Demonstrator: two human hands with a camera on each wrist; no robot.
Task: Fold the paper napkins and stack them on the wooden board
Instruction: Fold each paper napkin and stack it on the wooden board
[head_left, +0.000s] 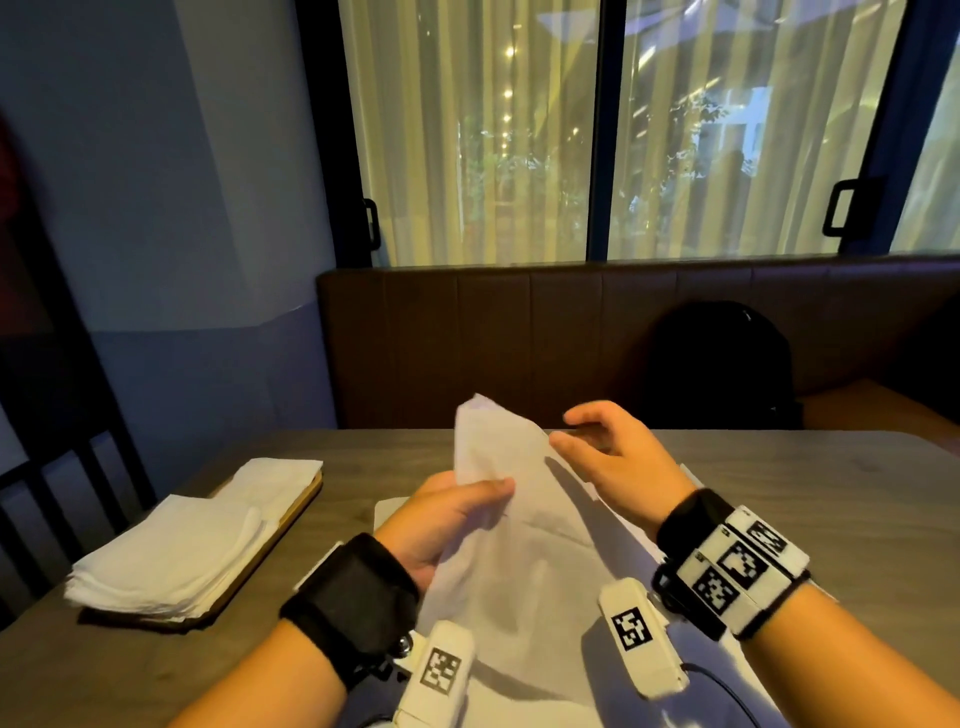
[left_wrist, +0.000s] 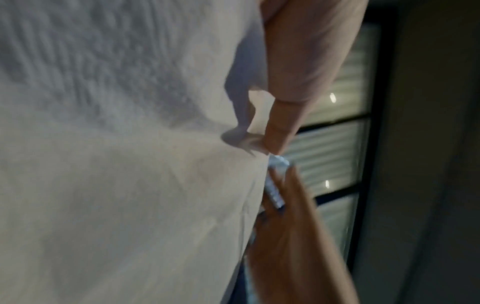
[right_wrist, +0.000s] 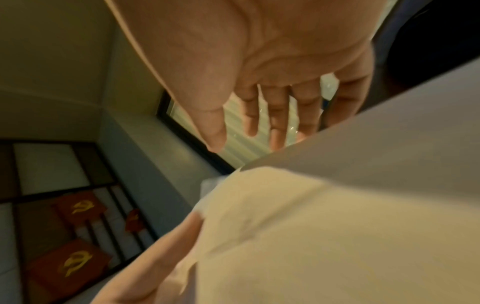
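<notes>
My left hand (head_left: 447, 519) pinches one paper napkin (head_left: 498, 530) between thumb and fingers, its top corner raised above the desk (head_left: 831, 499), the rest draping toward me over loose white sheets (head_left: 613, 525) at the desk's near middle. My right hand (head_left: 613, 452) hangs just beside the raised corner, grip empty, fingers relaxed and spread; contact with the paper can't be told. Folded napkin stack (head_left: 171, 556) sits on the wooden board (head_left: 291, 514) near the desk's left edge. Black backpack (head_left: 722, 364) on the bench beyond.
</notes>
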